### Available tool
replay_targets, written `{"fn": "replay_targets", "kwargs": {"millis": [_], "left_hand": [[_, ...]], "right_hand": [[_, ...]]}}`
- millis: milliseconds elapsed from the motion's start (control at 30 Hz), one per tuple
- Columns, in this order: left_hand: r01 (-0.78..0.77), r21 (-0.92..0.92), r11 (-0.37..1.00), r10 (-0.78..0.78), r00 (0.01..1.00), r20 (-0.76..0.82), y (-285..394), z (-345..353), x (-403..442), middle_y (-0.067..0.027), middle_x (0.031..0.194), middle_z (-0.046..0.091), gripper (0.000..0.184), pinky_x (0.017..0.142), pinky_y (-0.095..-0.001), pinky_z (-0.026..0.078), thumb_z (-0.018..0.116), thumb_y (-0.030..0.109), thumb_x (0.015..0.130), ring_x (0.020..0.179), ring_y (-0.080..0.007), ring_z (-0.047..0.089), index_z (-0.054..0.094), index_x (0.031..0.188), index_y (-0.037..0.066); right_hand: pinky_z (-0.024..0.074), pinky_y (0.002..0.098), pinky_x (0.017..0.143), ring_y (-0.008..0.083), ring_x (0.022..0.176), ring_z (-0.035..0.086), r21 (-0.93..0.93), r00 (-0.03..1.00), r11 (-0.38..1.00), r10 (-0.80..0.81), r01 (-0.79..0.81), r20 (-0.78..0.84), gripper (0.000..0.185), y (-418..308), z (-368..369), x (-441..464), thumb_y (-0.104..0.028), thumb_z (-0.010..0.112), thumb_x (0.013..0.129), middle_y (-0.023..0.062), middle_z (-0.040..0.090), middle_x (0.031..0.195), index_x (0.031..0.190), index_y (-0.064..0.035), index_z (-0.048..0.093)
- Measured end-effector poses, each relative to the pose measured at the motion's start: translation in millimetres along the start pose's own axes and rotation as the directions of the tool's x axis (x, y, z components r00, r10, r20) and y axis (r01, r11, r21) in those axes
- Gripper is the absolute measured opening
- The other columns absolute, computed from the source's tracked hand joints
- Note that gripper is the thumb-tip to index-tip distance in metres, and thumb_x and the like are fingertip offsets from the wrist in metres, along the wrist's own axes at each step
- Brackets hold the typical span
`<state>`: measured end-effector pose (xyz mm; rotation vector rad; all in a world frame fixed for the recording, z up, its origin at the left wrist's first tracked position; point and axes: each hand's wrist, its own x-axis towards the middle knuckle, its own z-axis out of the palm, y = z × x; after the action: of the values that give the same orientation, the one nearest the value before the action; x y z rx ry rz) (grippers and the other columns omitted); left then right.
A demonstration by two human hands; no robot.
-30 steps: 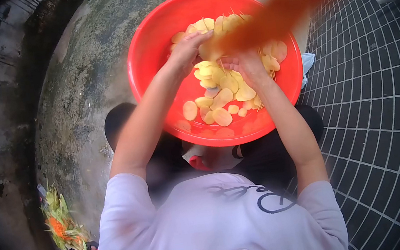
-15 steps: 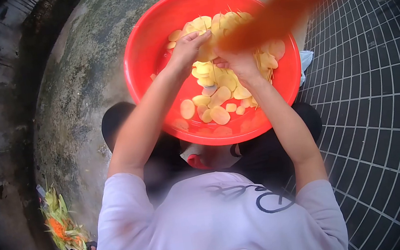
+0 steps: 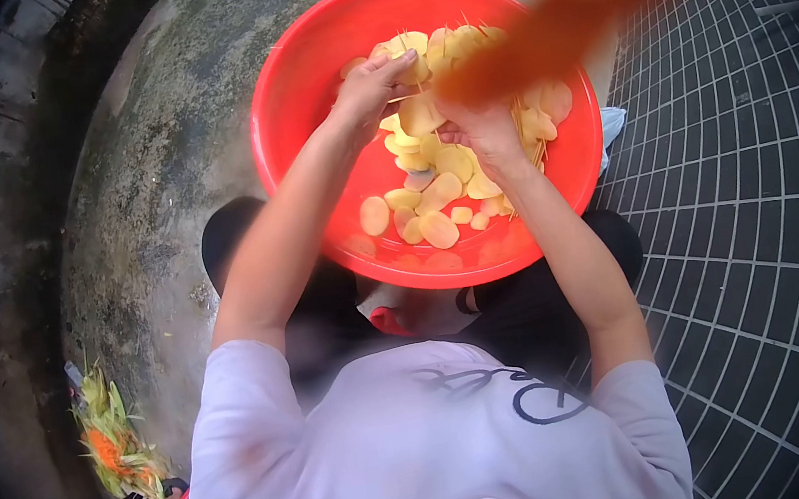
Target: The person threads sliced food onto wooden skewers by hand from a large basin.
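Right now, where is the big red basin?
In the head view, the red basin sits at upper centre, left of the dark tiled floor, with yellow slices inside it.

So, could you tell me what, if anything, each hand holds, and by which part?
The right hand seems to pinch a pale yellow slice by its right edge; what the left hand holds cannot be told.

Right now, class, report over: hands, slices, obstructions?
Left hand, right hand at yellow slices. Red basin beneath. Blurred orange shape blocking part.

Yellow potato-like slices (image 3: 438, 229), some skewered, heaped in red basin (image 3: 306, 110)
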<state>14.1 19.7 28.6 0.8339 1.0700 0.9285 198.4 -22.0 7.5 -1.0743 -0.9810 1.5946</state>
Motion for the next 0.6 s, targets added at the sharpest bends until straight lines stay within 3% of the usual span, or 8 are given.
{"fn": "replay_targets", "kwargs": {"millis": [333,467,600], "left_hand": [[0.034,-0.018,0.999,-0.034,0.999,-0.035,-3,2,-1,-0.0038,0.108,0.068,0.034,0.087,-0.0354,0.047,0.065,0.041,0.094,0.096,-0.0153,0.062,0.064,0.111,0.011],[-0.018,0.008,1.0,0.018,0.999,-0.027,-4,15,-12,-0.0041,0.099,0.068,0.031,0.075,-0.0324,0.053,0.065,0.038,0.095,0.084,-0.0144,0.065,0.065,0.105,0.009],[0.009,-0.048,0.999,-0.01,1.0,-0.022,-2,12,-6,-0.0059,0.102,0.068,0.032,0.077,-0.0322,0.054,0.064,0.036,0.096,0.087,-0.0143,0.066,0.064,0.109,0.007]], "right_hand": [[0.0544,0.0227,0.063,0.01,0.073,0.069,0.099,0.998,0.993,-0.058,0.058,-0.008,0.015,1,5,-1,-0.016,0.071,0.092,0.0038,0.071,0.09,0.101,-0.0068,0.062],[0.0549,0.0235,0.062,0.0109,0.072,0.069,0.088,0.997,0.994,-0.059,0.063,-0.042,0.016,1,4,4,-0.016,0.071,0.093,0.0044,0.071,0.09,0.101,-0.006,0.062],[0.0553,0.024,0.063,0.0121,0.071,0.069,0.101,1.0,0.995,-0.022,0.024,-0.02,0.017,-9,7,3,-0.016,0.071,0.093,0.0054,0.071,0.092,0.104,-0.0053,0.062]]}}
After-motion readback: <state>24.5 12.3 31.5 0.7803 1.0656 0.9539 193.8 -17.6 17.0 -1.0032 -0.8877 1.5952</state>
